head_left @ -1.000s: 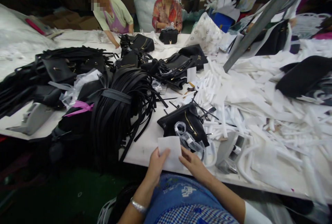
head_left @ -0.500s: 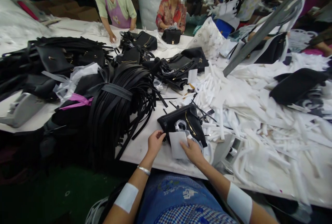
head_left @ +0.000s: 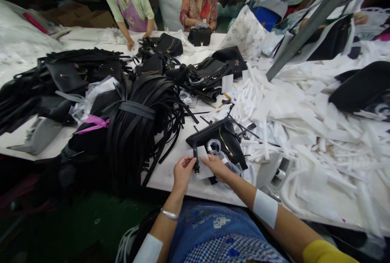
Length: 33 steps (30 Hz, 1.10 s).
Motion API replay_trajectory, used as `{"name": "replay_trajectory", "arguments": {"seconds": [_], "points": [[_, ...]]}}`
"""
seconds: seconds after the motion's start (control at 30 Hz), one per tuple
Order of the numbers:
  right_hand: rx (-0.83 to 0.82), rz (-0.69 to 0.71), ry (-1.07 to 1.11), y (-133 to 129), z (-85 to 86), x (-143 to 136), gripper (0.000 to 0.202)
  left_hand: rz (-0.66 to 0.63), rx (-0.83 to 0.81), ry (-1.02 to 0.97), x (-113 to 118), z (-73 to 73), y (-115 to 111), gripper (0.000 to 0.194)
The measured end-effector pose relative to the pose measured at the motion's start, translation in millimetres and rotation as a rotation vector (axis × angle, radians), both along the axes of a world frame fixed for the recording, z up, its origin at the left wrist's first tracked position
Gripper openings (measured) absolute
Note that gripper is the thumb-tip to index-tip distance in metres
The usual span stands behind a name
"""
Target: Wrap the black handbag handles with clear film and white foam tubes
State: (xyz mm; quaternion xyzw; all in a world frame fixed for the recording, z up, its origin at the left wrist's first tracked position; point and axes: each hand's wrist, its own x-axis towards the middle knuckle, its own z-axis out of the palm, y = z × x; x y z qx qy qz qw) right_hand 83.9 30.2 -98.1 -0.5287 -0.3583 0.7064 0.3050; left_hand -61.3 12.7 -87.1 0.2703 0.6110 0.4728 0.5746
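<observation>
A black bag [head_left: 210, 133] with a gold zipper lies on the white table near its front edge, a clear plastic roll [head_left: 213, 146] on top of it. My left hand [head_left: 183, 170] pinches a short black strap [head_left: 196, 161] with a small metal piece at its lower end. Against that strap, my right hand [head_left: 217, 167] holds a white sheet [head_left: 203, 160] by its right side. Clear plastic [head_left: 233, 166] partly covers the bag's lower part, beside my right hand.
To the left stands a large tied bundle of black straps [head_left: 137, 110]. White strips and sheets [head_left: 300, 120] pile up on the right. A grey metal pole [head_left: 304, 31] slants down there. Two people work across the table beside more black bags [head_left: 210, 70].
The black strap now hangs in view from my left hand. My right hand has moved left with the white sheet, which now sits partly behind the strap. The camera view has shifted slightly.
</observation>
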Motion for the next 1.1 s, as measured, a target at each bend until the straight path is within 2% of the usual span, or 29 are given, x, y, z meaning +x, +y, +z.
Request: {"name": "replay_trajectory", "arguments": {"seconds": [0.1, 0.17, 0.27, 0.37, 0.47, 0.53, 0.57, 0.63, 0.7, 0.77, 0.87, 1.0, 1.1], "points": [[-0.057, -0.029, 0.206, -4, 4.3, -6, 0.044, 0.029, 0.032, 0.026, 2, -3.1, -1, 0.030], [-0.040, -0.062, 0.235, -6, 6.6, -9, 0.044, 0.026, 0.060, 0.086, 3, -4.0, -1, 0.028], [-0.019, -0.086, 0.176, -8, 7.9, -10, 0.042, -0.009, 0.112, 0.209, 3, -3.6, -1, 0.023], [-0.002, -0.051, 0.105, -6, 7.5, -6, 0.042, -0.027, 0.142, 0.309, -1, -2.1, -2, 0.021], [0.043, -0.015, 0.032, -4, 6.0, -2, 0.041, 0.096, 0.120, 0.347, -6, -2.2, -3, 0.035], [0.075, -0.010, -0.012, -2, 4.0, -1, 0.041, 0.176, 0.032, 0.209, -7, -3.6, -4, 0.050], [0.088, -0.007, -0.029, -1, 2.7, 0, 0.041, 0.166, -0.028, 0.080, -7, -4.2, -4, 0.054], [0.109, -0.004, -0.066, 0, -0.1, 0, 0.041, 0.046, -0.130, -0.186, -6, -4.8, -5, 0.056], [0.126, -0.010, -0.128, 1, -2.2, 1, 0.041, -0.097, -0.157, -0.325, -4, -3.9, -7, 0.056], [0.138, -0.015, -0.209, 2, -2.2, 3, 0.041, -0.152, -0.139, -0.333, -1, -2.1, -10, 0.054], [0.143, 0.003, -0.254, -1, 2.8, 7, 0.041, -0.108, -0.130, -0.282, 3, 0.3, -14, 0.051], [0.139, 0.069, -0.027, -12, 10.4, 12, 0.040, -0.033, -0.154, -0.192, 7, 0.9, -17, 0.048], [0.106, 0.040, 0.033, -20, 8.7, 13, 0.043, -0.035, -0.150, -0.206, 9, -1.5, -18, 0.048]]}}
